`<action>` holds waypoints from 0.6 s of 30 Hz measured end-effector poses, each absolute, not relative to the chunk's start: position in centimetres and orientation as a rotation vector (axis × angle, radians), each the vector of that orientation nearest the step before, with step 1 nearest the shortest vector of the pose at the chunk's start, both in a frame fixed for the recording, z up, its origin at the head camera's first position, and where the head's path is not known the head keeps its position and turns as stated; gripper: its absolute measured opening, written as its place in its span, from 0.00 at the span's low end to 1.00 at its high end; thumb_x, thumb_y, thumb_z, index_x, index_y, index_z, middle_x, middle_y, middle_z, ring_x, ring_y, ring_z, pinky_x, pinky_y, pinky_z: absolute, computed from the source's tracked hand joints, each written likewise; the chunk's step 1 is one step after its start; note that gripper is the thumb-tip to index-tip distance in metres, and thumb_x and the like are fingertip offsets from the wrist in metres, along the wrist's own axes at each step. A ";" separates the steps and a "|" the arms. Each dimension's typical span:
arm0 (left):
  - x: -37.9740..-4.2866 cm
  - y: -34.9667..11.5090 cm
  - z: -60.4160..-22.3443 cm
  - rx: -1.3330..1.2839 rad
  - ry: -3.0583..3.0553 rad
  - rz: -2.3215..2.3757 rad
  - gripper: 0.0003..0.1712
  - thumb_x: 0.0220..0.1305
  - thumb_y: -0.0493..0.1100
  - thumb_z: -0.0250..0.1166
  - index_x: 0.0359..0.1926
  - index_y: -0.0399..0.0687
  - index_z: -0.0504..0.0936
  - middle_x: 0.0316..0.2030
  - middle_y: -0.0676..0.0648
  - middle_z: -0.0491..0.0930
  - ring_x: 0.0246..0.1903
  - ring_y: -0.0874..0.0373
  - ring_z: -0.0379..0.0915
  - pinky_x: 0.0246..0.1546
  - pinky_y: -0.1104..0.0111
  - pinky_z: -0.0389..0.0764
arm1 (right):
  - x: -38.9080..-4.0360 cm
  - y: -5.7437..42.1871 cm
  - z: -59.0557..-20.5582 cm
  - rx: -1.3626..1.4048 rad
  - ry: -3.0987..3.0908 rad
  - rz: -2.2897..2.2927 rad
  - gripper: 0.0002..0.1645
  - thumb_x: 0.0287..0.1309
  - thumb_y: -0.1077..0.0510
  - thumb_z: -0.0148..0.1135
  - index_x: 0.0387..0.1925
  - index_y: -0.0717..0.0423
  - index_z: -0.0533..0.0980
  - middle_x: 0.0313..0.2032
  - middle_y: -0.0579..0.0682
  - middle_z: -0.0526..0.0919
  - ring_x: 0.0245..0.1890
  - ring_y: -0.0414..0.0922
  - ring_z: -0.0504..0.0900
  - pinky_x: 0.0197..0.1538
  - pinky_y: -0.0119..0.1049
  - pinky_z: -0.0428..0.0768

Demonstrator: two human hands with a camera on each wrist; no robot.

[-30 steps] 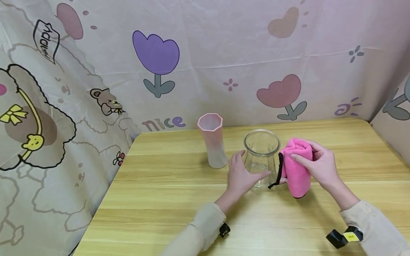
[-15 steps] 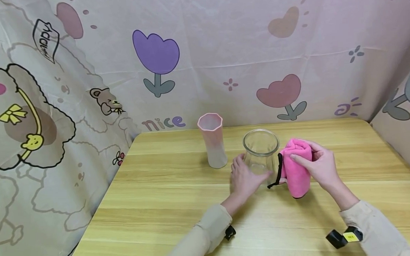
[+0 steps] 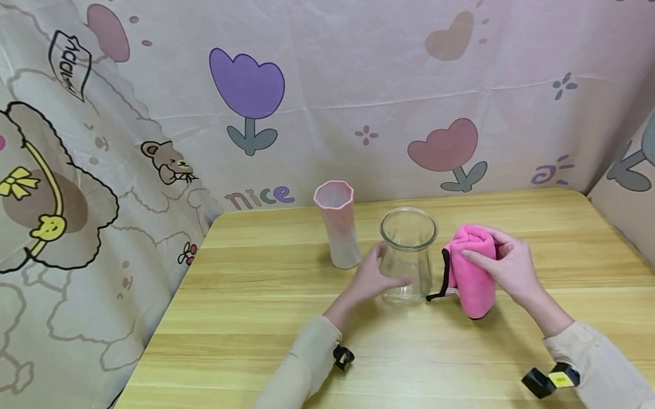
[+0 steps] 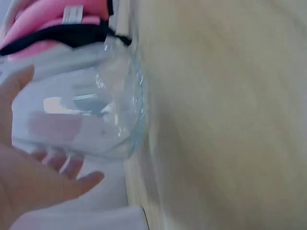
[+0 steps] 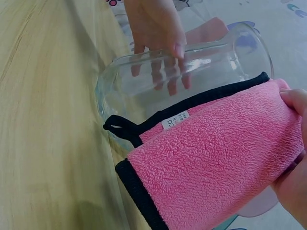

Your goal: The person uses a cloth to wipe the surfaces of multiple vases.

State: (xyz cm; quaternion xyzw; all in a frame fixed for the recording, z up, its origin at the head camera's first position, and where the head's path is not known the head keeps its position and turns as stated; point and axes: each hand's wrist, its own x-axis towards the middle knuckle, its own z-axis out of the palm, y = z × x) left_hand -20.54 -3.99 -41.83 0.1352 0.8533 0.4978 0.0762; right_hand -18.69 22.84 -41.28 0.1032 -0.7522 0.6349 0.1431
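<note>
A clear glass vase with a wide round rim stands upright on the table. My left hand holds it low on its left side, thumb across the front and fingers behind. In the right wrist view those fingers show through the glass vase. My right hand grips a rolled pink towel beside the vase, thumb on the near face. The towel has black edging, a white label and a black hanging loop, as the right wrist view shows. Its loop end lies close to the vase's base.
A pink-and-white vase with a wavy rim stands behind and left of the glass one. The wooden table ends at a printed cloth backdrop at the back. Another printed cloth hangs at the left.
The glass vase has shifted a little to the left with my left hand, leaving a wider gap to the towel. My right hand and the towel have stayed almost in place.
</note>
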 end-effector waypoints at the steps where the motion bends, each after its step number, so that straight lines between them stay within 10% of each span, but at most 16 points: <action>1: -20.7 -4.3 -41.8 0.427 2.527 1.490 0.59 0.38 0.55 0.75 0.68 0.44 0.52 0.65 0.43 0.58 0.63 0.51 0.55 0.62 0.58 0.60 | -18.4 22.6 -41.0 0.315 -2.160 1.836 0.31 0.46 0.64 0.67 0.55 0.59 0.71 0.43 0.39 0.82 0.38 0.34 0.81 0.37 0.24 0.79; 18: -23.0 -6.6 -41.0 0.675 2.179 1.483 0.47 0.41 0.34 0.70 0.64 0.46 0.60 0.61 0.47 0.64 0.60 0.51 0.58 0.60 0.59 0.63 | -16.4 20.8 -38.5 0.375 -2.185 1.853 0.28 0.46 0.72 0.64 0.53 0.60 0.73 0.41 0.30 0.80 0.39 0.28 0.78 0.39 0.20 0.77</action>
